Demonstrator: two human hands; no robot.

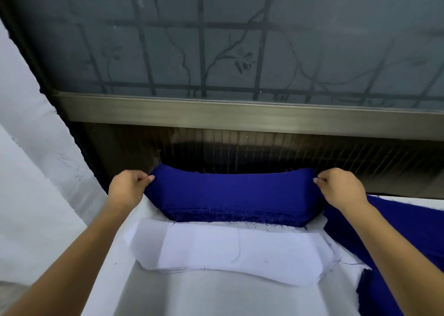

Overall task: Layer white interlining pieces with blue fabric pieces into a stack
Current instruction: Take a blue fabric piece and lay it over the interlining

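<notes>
blue fabric piece | long, sagging (frayed edges) | above white interlining

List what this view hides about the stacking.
Head view only:
1. Layer count under the white interlining piece: its top sheet covers it.
2. Extent of the loose blue fabric: cut by the frame edge and the right forearm.
3. Far side of the held blue piece: it faces away.
</notes>
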